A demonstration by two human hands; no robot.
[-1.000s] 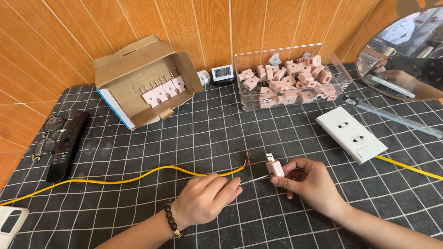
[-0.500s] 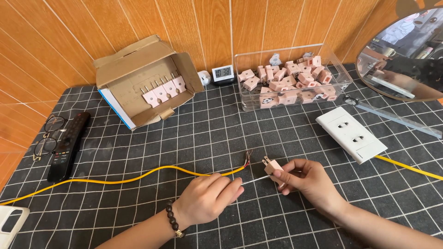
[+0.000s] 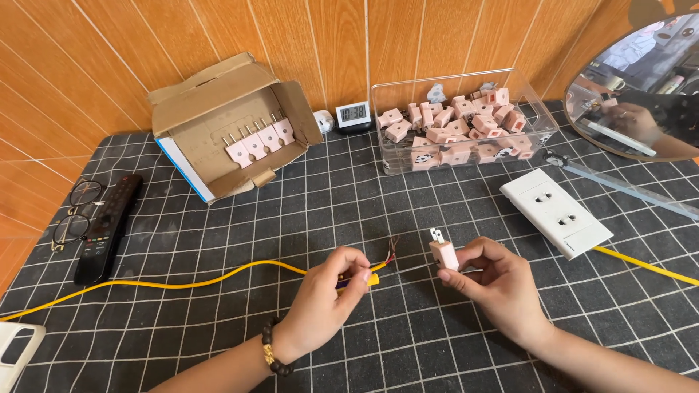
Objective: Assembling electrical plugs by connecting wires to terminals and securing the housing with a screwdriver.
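Head view: right hand [image 3: 495,284] grips pink plug [image 3: 443,253]; left hand [image 3: 328,295] pinches yellow cable [image 3: 218,278].

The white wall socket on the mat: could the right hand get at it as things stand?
Probably yes, once freed: the white wall socket lies bare on the mat just beyond the right hand, nothing between them. But its fingers hold a pink plug.

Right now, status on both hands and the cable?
Left hand pinching yellow cable near its bared end. Right hand holding pink plug, prongs up. Gap between them; nothing in the way.
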